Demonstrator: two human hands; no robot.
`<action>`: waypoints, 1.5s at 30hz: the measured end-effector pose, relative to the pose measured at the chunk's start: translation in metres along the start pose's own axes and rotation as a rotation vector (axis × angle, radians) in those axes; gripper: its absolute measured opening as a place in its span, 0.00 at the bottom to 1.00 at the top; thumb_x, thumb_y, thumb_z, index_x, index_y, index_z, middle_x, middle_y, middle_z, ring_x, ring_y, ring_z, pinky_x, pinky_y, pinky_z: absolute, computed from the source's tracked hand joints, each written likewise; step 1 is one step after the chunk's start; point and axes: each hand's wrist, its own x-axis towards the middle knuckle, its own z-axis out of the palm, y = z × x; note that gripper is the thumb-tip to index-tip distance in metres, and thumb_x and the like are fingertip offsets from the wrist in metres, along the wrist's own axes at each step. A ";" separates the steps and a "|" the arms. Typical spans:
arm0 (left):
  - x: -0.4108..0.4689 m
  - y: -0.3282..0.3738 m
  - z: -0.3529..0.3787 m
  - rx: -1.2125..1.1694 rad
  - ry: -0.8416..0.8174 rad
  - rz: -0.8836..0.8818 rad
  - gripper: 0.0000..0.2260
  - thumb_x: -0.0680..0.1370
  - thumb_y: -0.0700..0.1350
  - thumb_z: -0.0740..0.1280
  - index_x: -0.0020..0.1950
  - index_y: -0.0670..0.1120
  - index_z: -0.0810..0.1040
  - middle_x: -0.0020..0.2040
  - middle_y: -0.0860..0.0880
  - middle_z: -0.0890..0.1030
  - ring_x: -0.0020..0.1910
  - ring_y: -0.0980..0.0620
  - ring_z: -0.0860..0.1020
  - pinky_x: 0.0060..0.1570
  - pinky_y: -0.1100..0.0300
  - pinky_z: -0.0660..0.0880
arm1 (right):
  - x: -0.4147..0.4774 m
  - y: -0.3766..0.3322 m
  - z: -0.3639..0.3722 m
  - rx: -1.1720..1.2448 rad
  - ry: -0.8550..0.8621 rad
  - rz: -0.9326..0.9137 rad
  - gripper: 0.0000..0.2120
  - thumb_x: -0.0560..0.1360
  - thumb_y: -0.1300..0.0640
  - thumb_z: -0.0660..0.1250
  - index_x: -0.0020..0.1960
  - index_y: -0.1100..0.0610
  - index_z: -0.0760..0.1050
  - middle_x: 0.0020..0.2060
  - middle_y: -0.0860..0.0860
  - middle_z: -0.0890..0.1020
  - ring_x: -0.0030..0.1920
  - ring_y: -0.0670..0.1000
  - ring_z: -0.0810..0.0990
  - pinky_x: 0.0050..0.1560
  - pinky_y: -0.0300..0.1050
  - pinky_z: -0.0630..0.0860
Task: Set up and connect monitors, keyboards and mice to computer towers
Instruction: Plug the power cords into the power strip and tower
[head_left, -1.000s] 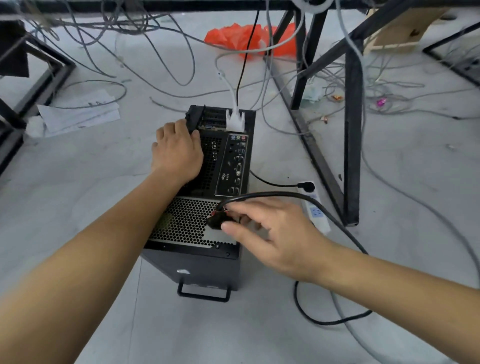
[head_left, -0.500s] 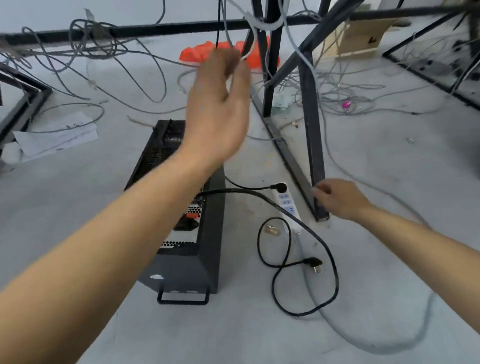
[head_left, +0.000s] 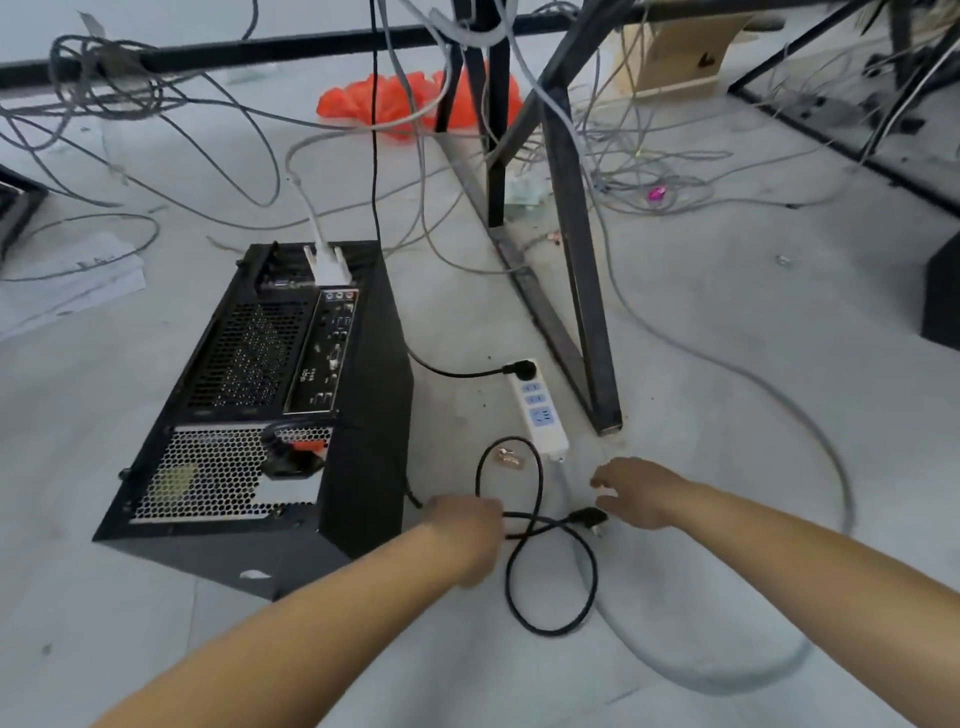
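Power cable (head_left: 550, 587) is looped between the hands and covered by left hand (head_left: 467, 530); fingers hidden, grip cannot be told. Right hand (head_left: 641, 493) is held loosely spread, empty, beside loose plug (head_left: 589, 518). Computer tower (head_left: 260, 415) is set left of the left hand, cable end seated in it. Power strip (head_left: 543, 415) lies beyond the hands, its far socket filled.

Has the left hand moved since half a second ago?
Yes. The left hand came down from above the computer tower to the black power cord on the floor, right of the tower.

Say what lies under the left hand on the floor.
The black power cable passes under the left hand and ends at a loose plug. The hand covers that stretch, so a grip cannot be confirmed.
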 end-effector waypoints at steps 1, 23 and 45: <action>0.004 -0.004 0.010 0.003 -0.042 -0.005 0.17 0.81 0.40 0.59 0.71 0.42 0.66 0.66 0.42 0.72 0.60 0.39 0.75 0.50 0.47 0.73 | 0.003 -0.005 0.006 0.027 0.002 -0.014 0.25 0.83 0.45 0.58 0.78 0.52 0.61 0.75 0.52 0.66 0.73 0.54 0.66 0.71 0.46 0.65; 0.027 -0.020 0.049 -0.185 0.012 -0.218 0.24 0.85 0.56 0.48 0.61 0.44 0.78 0.59 0.45 0.80 0.56 0.47 0.79 0.45 0.59 0.70 | -0.006 -0.018 -0.059 -0.224 0.557 -0.210 0.11 0.82 0.55 0.63 0.62 0.57 0.73 0.57 0.54 0.72 0.52 0.56 0.77 0.49 0.50 0.73; 0.030 -0.010 0.066 0.562 -0.347 -0.088 0.21 0.81 0.48 0.62 0.73 0.44 0.68 0.70 0.40 0.69 0.68 0.40 0.67 0.66 0.47 0.63 | 0.009 0.026 -0.102 0.770 0.907 0.111 0.13 0.77 0.48 0.70 0.55 0.57 0.79 0.43 0.50 0.84 0.46 0.49 0.82 0.48 0.39 0.73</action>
